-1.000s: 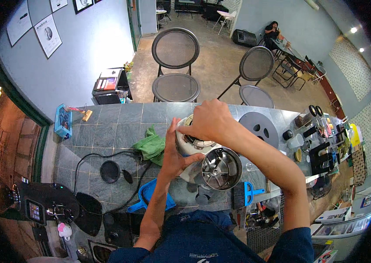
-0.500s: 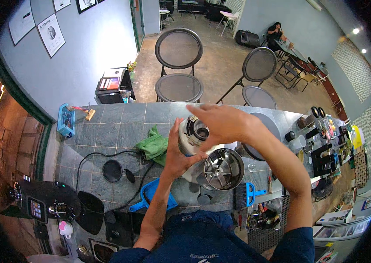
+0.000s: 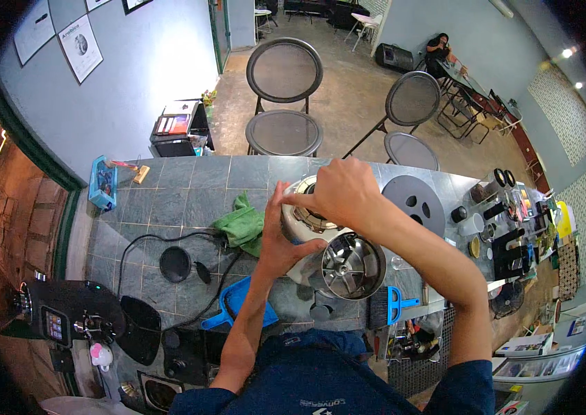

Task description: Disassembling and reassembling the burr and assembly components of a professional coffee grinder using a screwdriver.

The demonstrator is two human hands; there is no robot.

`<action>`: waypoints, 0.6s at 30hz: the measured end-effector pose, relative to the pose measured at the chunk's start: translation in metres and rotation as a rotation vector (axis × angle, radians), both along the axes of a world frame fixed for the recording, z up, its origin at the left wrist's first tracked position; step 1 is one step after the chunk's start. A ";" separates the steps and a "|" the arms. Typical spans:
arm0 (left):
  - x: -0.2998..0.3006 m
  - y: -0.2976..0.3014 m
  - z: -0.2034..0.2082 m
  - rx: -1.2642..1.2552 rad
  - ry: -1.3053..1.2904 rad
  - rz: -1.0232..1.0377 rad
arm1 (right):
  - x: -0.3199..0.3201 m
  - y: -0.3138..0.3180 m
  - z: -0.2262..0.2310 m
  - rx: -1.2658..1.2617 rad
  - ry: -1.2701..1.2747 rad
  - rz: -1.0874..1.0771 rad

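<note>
A white, round-bodied machine (image 3: 294, 227), perhaps a coffee grinder, stands on the tiled counter with its top uncovered. A toothed, pale metal ring (image 3: 304, 185) shows at the top, partly covered by my right hand. My left hand (image 3: 280, 242) is beside the machine's left side, fingers stretched upward and thumb spread toward the right. Over the top is my right hand (image 3: 348, 190), its fingers curled down and its thumb pointing left; what they grip is hidden. Nearer me sits a round steel bowl (image 3: 354, 266) with blades inside, close below my right wrist.
Left of the machine are a green cloth (image 3: 241, 227), a black cable, a round black lid (image 3: 175, 264) and a blue dustpan (image 3: 237, 304). A blue brush (image 3: 393, 306) and a grey disc with holes (image 3: 417, 204) lie right. Jars and cups crowd the right end.
My right hand has turned and closed over the machine's top; its fingers were spread before. The black collar seen between my hands is now out of sight. My left hand stays nearly in place.
</note>
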State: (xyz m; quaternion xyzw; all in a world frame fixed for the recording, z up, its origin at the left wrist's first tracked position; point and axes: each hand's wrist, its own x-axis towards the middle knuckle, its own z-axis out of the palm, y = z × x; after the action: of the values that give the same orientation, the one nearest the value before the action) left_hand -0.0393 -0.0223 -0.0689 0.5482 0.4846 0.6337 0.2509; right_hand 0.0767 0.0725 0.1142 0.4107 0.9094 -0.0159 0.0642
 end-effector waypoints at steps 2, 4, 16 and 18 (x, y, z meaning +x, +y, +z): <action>-0.004 -0.004 -0.002 -0.025 0.033 0.022 | 0.001 0.003 0.018 -0.043 -0.066 0.110; -0.004 -0.001 0.000 -0.028 0.075 0.010 | 0.024 0.010 0.024 -0.118 0.032 0.339; -0.002 -0.001 0.004 0.008 0.031 -0.002 | 0.009 0.006 -0.004 0.050 0.069 0.107; -0.002 0.000 0.002 -0.038 0.089 0.008 | 0.007 0.007 0.000 0.023 0.018 0.083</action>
State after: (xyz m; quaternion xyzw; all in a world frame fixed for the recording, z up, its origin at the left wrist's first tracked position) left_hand -0.0413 -0.0222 -0.0670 0.5690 0.5094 0.6005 0.2369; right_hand 0.0837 0.0798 0.1142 0.3732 0.9263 -0.0065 0.0517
